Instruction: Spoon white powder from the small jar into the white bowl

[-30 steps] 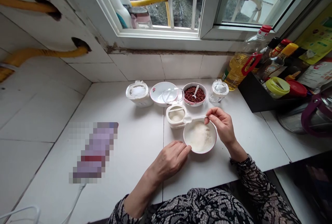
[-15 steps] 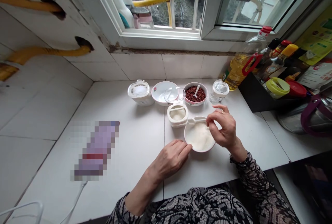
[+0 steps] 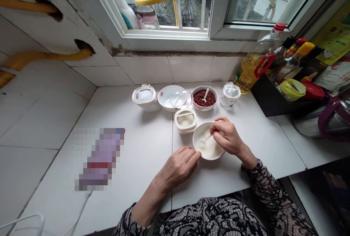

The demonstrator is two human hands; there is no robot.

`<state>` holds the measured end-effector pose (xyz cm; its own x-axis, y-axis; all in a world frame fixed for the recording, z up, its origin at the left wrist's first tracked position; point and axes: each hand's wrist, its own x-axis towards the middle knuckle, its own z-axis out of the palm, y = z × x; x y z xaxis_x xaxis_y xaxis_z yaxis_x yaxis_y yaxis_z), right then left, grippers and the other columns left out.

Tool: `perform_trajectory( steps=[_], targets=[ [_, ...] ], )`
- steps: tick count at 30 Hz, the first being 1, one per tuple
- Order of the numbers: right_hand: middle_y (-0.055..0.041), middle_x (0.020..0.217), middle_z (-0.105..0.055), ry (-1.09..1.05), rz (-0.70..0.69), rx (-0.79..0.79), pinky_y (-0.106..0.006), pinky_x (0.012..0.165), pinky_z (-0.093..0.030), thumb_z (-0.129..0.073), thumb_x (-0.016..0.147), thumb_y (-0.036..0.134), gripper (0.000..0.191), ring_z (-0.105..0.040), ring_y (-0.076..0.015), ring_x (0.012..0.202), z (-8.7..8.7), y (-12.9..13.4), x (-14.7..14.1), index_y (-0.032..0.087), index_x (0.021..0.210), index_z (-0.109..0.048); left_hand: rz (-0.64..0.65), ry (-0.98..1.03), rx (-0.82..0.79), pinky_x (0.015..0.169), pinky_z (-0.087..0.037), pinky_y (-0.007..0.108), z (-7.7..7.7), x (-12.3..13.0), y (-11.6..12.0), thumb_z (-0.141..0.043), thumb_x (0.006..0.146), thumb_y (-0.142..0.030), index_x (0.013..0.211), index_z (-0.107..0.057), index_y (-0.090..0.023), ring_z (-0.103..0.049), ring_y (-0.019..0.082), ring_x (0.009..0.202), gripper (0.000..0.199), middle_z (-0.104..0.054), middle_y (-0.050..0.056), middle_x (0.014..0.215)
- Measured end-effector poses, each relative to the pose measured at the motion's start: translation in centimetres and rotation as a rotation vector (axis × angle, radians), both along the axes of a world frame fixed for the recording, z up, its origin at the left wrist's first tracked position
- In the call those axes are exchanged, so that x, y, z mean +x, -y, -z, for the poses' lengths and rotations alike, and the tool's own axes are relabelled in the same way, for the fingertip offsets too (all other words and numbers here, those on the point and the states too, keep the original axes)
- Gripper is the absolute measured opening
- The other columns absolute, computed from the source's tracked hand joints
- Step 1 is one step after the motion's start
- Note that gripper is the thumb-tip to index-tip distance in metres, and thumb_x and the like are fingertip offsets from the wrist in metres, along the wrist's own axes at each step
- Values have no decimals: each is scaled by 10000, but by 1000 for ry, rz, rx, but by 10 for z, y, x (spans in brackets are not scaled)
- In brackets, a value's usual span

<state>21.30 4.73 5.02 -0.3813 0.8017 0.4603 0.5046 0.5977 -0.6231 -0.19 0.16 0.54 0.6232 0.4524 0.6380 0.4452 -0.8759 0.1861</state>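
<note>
A small white spoon (image 3: 209, 138) is pinched in my right hand (image 3: 227, 136), its tip down in the white, fine-grained food (image 3: 212, 148) that fills a bowl (image 3: 194, 147). My left hand (image 3: 182, 165) rests on the counter with its fingers curled together, thumb and fingertips at the bowl's near-left rim. Just beyond that rim stands a square white jar (image 3: 186, 128), its clear lid (image 3: 182, 99) flipped up, with pale contents inside and a white bar across its mouth.
Along the back stand a lidded white jar (image 3: 146, 104), a flowered plate (image 3: 164, 95), a bowl of dark red grains (image 3: 212, 99) with a spoon, and a clear jar (image 3: 231, 99). An oil bottle (image 3: 248, 70) and a black condiment box (image 3: 264, 99) border the right. A blurred purple object (image 3: 105, 155) lies left.
My right hand has moved left and slightly down, bringing the spoon from above the bowl's far-left rim down into the white food. My left hand stays at the rim.
</note>
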Motion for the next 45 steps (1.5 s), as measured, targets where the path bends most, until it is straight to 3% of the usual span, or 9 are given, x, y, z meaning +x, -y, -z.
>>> perform_trajectory(
  steps=[4, 10, 14, 18, 21, 25, 28, 35, 45],
  targets=[
    [13, 571, -589, -143, 111, -188, -333, 770, -459, -469, 749, 129, 175, -561, -184, 698, -2, 0, 4, 225, 641, -568, 8, 4, 6, 674, -568, 315, 0, 0, 0, -369, 987, -33, 1029, -558, -101, -612, 170, 681, 206, -656, 69, 764],
    [52, 454, -493, -490, 169, -604, -264, 523, -351, -500, 679, 225, 103, -424, -117, 467, -1, -6, 6, 200, 625, -585, -1, 5, 5, 674, -573, 308, -2, 0, 0, -353, 994, -33, 1030, -555, -116, -618, 160, 680, 222, -658, 54, 763],
    [51, 437, -512, -638, 185, -660, -264, 537, -373, -537, 663, 234, 84, -437, -111, 460, -1, -12, 7, 192, 622, -598, -7, -3, 12, 656, -572, 304, -2, 1, 1, -350, 999, -34, 1020, -556, -115, -615, 155, 660, 223, -655, 49, 749],
    [36, 533, -585, -674, 202, -521, -290, 619, -462, -568, 767, 244, 70, -548, -139, 545, -7, -10, 1, 200, 737, -613, -13, 2, 26, 639, -566, 301, -3, 1, 1, -345, 1000, -35, 1015, -558, -111, -612, 155, 648, 227, -653, 51, 744],
    [10, 695, -658, -589, 204, -268, -320, 701, -510, -548, 896, 237, 58, -634, -165, 672, -11, -4, -8, 221, 884, -602, -15, 10, 40, 637, -564, 302, -3, 1, 0, -347, 996, -31, 1008, -560, -112, -615, 157, 649, 228, -654, 52, 742],
    [-8, 818, -702, -191, 121, 242, -402, 889, -500, -499, 923, 93, 173, -651, -174, 744, -8, -4, -19, 235, 958, -593, -20, 10, 44, 639, -566, 301, -2, 2, 0, -351, 991, -31, 1002, -562, -119, -617, 157, 650, 228, -654, 50, 742],
    [-6, 822, -719, 83, 22, 461, -437, 981, -459, -458, 891, 18, 269, -649, -172, 740, -6, -6, -22, 228, 998, -588, -32, 5, 50, 638, -564, 301, -2, 2, 0, -347, 986, -31, 987, -562, -128, -617, 157, 649, 236, -654, 49, 747],
    [38, 665, -633, -24, 113, 399, -437, 935, -475, -480, 839, 74, 185, -566, -159, 577, -17, -1, -6, 242, 844, -557, -27, -8, 34, 671, -569, 303, -2, 1, 1, -347, 975, -26, 982, -563, -136, -615, 151, 652, 243, -654, 46, 760],
    [72, 543, -515, 140, -102, 147, -382, 888, -439, -450, 734, 73, 169, -422, -116, 482, 0, -1, -3, 230, 687, -490, -17, -18, 12, 686, -578, 321, 2, 1, 1, -364, 973, -40, 1009, -567, -132, -638, 167, 695, 226, -665, 62, 791]
  ],
)
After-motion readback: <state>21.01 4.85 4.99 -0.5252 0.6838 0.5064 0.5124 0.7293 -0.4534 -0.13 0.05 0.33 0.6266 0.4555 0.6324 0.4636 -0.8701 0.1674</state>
